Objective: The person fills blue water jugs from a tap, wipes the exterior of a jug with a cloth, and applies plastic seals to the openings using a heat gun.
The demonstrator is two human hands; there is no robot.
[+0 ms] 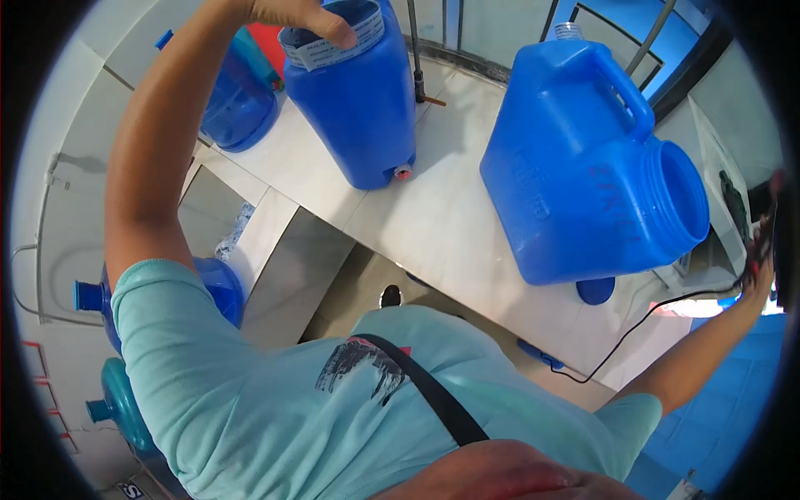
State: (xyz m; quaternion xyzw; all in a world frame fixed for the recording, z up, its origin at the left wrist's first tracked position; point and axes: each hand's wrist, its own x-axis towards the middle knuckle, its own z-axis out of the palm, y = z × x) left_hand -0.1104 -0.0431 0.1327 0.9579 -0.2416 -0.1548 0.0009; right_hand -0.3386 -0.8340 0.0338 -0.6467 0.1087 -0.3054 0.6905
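My left hand (pixel 300 15) reaches to the top of an upright blue plastic water container (pixel 350 112). Its thumb lies over a clear printed band (pixel 337 47) around the container's wide mouth; the other fingers are mostly cut off by the frame's top. Low on this container sits a small spout with a red inside (pixel 402 171). At the far right rim my right hand (pixel 759 262) is closed around a dark corded tool, blurred and partly lost in shadow. A second blue container (pixel 575 169) lies tilted between my hands, its wide threaded mouth open and its handle upward.
A white tiled counter (pixel 437 231) bears both containers. A black cord (pixel 631 344) runs along its right end. Round blue bottles (pixel 240 112) stand at left, with another (pixel 219 287) and a teal one (pixel 125 403) lower. A metal pole (pixel 415 56) rises behind.
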